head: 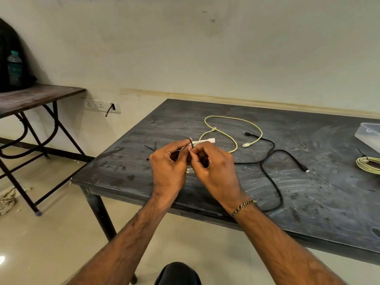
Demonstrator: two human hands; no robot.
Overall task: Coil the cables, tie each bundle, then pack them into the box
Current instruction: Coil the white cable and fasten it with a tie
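A white cable (pixel 202 141), coiled into a small bundle, is held just above the table (pixel 308 194) at the centre of the frame, mostly hidden between the two hands. It is gripped by the left hand (pixel 168 163), whose curled fingers keep the loops from springing apart, while a thin black tie (pixel 191 143) looped over the bundle is pinched by the right hand (pixel 213 163), apparently so that it can be drawn tight. The bundle is judged to be in the middle of being tied.

Right of centre, a yellow cable (pixel 234 122) and a black cable (pixel 273 161) lie loose and uncoiled on the table, within reach, presumably awaiting their turn. At the right edge a coil (pixel 368 164) already bound with a tie is set aside, just below a clear box (pixel 368 134), probably to be packed there. More ties (pixel 151 148) lie just left of the hands.
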